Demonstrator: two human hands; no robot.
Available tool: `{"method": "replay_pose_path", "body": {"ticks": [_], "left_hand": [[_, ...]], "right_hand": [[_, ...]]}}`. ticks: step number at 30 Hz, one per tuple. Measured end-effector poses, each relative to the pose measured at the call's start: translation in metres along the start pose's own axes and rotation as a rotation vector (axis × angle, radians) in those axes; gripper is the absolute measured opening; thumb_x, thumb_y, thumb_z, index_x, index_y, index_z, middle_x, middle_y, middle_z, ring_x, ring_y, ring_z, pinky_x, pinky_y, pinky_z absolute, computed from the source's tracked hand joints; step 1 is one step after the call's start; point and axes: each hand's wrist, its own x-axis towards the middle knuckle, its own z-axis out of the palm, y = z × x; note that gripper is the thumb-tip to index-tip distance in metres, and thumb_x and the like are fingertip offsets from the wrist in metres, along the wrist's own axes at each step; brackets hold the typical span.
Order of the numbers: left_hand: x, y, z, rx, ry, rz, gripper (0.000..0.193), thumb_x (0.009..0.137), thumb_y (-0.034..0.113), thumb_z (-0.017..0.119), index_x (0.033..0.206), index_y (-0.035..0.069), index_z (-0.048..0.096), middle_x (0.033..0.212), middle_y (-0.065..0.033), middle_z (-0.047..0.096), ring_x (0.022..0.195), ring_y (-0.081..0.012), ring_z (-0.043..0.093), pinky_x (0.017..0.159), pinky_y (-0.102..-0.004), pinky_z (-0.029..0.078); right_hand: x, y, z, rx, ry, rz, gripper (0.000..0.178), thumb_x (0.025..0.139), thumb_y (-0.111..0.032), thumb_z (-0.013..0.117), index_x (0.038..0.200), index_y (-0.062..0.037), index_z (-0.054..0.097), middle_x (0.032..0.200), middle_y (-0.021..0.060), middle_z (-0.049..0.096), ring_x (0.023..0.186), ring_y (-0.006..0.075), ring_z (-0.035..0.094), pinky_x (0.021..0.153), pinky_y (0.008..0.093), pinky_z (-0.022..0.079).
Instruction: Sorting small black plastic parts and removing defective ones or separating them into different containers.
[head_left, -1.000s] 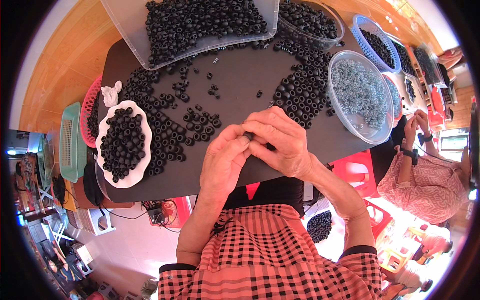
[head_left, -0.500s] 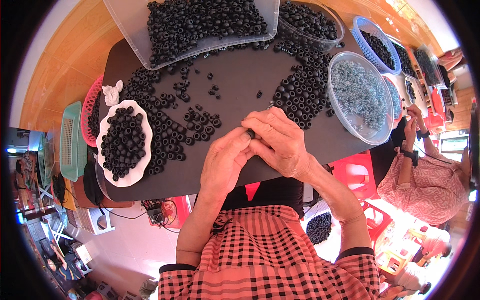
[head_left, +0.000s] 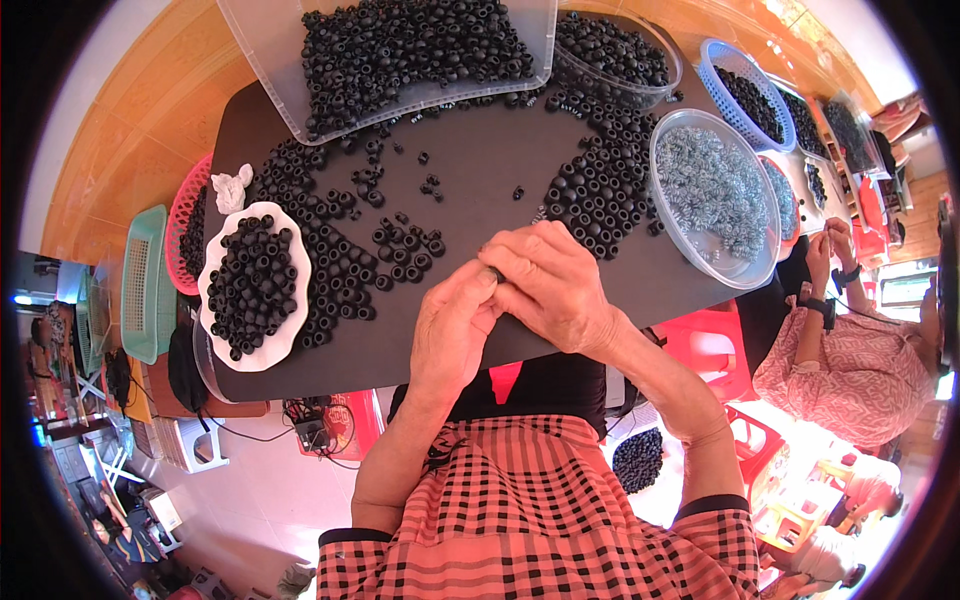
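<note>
Over the near edge of the dark table [head_left: 460, 170], my two hands meet at the fingertips. Thumb and fingers of my left hand [head_left: 447, 325] pinch a small black round plastic part [head_left: 497, 274], mostly covered by fingers. My right hand [head_left: 552, 290] closes on the same part from the other side, its fingers bent over it. Just beyond the right fingertips lies a small coil spring [head_left: 540, 213]. Loose black hollow parts [head_left: 600, 195] spread to the right of the hands, and another group [head_left: 408, 248] lies to their left.
A scalloped white plate [head_left: 303, 275] heaped with black parts stands left. At the back are a big clear bin [head_left: 400, 122] and a round clear tub [head_left: 640, 95] of them. A clear bowl [head_left: 715, 264] of springs sits right. Another person [head_left: 840, 365] works beyond it.
Both hands stay together with only small finger shifts. Less of the black part shows between the fingers now. The whole view has shifted slightly.
</note>
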Motion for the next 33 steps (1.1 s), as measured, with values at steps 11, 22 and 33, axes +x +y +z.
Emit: {"method": "replay_pose_path", "body": {"ticks": [11,22,33], "left_hand": [[-0.001,-0.004,-0.004,-0.008,-0.028,0.036,0.036,0.103,0.025,0.038,0.111,-0.005,0.055,0.096,-0.0174,0.067,0.099,-0.0247,0.062,0.092,-0.0389,0.047],[-0.001,0.0,0.004,0.049,-0.036,-0.002,0.033,0.103,0.024,0.037,0.109,-0.003,0.055,0.093,-0.0184,0.067,0.1,-0.0254,0.062,0.096,-0.0386,0.044],[-0.001,0.001,0.002,0.066,-0.061,-0.023,0.035,0.103,0.026,0.04,0.109,-0.004,0.056,0.099,-0.0173,0.064,0.098,-0.0206,0.063,0.095,-0.0338,0.044]], "right_hand": [[0.055,0.034,-0.043,-0.063,0.064,0.398,0.019,0.078,-0.007,0.068,0.096,-0.0026,0.063,0.088,0.0127,0.064,0.074,0.0275,0.061,0.07,0.0351,0.05],[0.1,0.165,-0.077,-0.521,0.22,0.2,0.022,0.082,-0.016,0.07,0.1,-0.0033,0.07,0.09,0.013,0.07,0.084,0.0271,0.066,0.077,0.0357,0.052],[0.103,0.1,0.04,-0.105,-0.199,0.104,0.012,0.081,-0.006,0.063,0.091,-0.0052,0.068,0.081,0.0108,0.064,0.078,0.0287,0.063,0.071,0.0395,0.048]]}}
